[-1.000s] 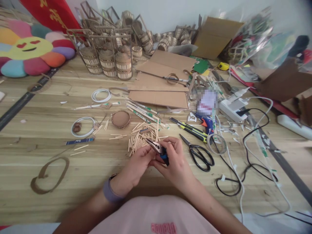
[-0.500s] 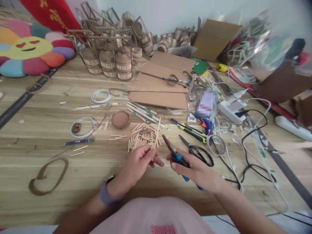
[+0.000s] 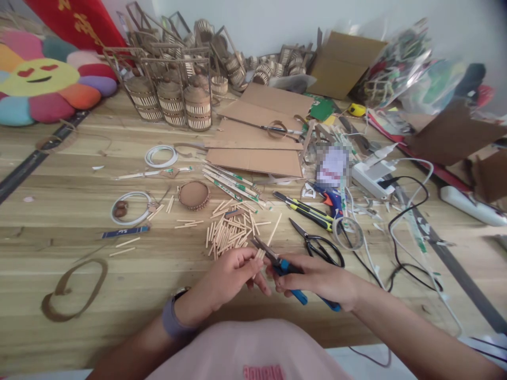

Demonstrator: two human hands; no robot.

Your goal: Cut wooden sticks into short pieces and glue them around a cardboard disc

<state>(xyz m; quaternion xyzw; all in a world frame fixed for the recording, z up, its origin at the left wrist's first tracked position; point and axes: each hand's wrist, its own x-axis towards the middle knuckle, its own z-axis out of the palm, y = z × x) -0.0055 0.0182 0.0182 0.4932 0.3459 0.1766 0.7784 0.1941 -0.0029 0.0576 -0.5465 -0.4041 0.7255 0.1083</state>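
Observation:
My left hand (image 3: pixel 240 269) is closed, pinching a few thin wooden sticks (image 3: pixel 274 230) between thumb and fingers, one of them poking out beyond the others. In my right hand (image 3: pixel 317 277) is a pair of blue-handled shears (image 3: pixel 284 265), gripped by the handles. Their dark blades meet the sticks just above my left fingertips; whether they are closed on one I cannot tell. Beyond my left hand lies a loose heap of short cut sticks (image 3: pixel 227 235). A shallow round brown base (image 3: pixel 194 195) with a knobbly rim stands behind the heap.
Black scissors (image 3: pixel 325 250), a yellow-black utility knife (image 3: pixel 304 210), a tape roll (image 3: pixel 348 234) and a blue glue gun (image 3: pixel 335 200) lie to the right, near cables and a white power strip (image 3: pixel 372 177). Cardboard sheets (image 3: pixel 253 161) and small woven baskets (image 3: pixel 198 108) are farther back.
The shears have come left and their blades now reach the sticks in my left hand. The long stick has tilted to the right. The view has shifted slightly.

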